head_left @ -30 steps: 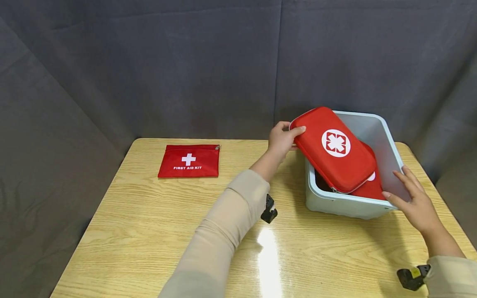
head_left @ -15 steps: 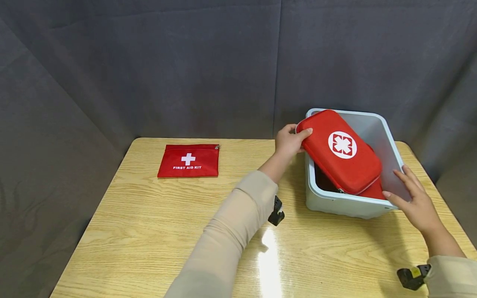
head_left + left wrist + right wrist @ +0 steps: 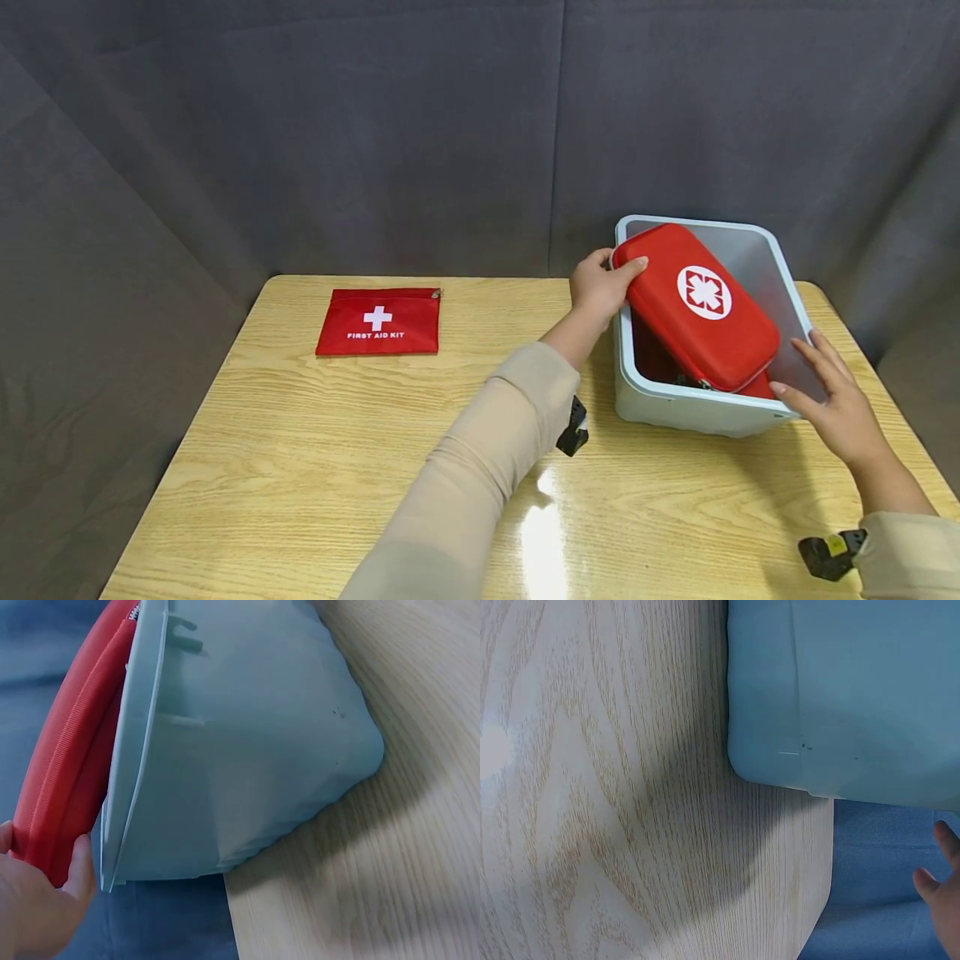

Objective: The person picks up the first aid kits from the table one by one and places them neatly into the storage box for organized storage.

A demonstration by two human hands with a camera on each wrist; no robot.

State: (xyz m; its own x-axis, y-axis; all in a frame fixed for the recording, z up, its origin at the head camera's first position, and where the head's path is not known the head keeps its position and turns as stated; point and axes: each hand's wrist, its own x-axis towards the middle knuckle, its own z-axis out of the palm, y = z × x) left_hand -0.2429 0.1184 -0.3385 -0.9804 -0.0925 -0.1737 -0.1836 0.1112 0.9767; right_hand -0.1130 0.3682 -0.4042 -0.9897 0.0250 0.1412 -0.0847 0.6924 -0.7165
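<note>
- Grey curtain [image 3: 405, 142] across the back and down both sides, one seam behind.
- Wooden table [image 3: 315, 450], pale grain, bright glare patch at the near edge.
- Pale blue bin [image 3: 697, 415], upright on the right half of the table.
- Beige sleeves [image 3: 480, 467] on both arms, left one reaching across the table toward the bin.
- Red case [image 3: 690, 333] with a white round badge, in and over the bin's mouth; tilted, left end up at the left rim, right end dipping inside behind the near rim.
- Flat red pouch [image 3: 378, 342], white cross and FIRST AID KIT, lying on the table's left, well apart from the bin.
- Right hand [image 3: 836, 408] at the bin's near right corner, fingers spread, thumb on the rim.
- Left hand [image 3: 597, 287] pinching the case's left end, thumb on top, fingers beneath.
- Another red thing [image 3: 759, 386] under the case, mostly hidden; can't tell if touching.
- Small black device [image 3: 573, 429] at the left cuff.
- Zip pull [image 3: 437, 293] at the pouch's upper right corner.
</note>
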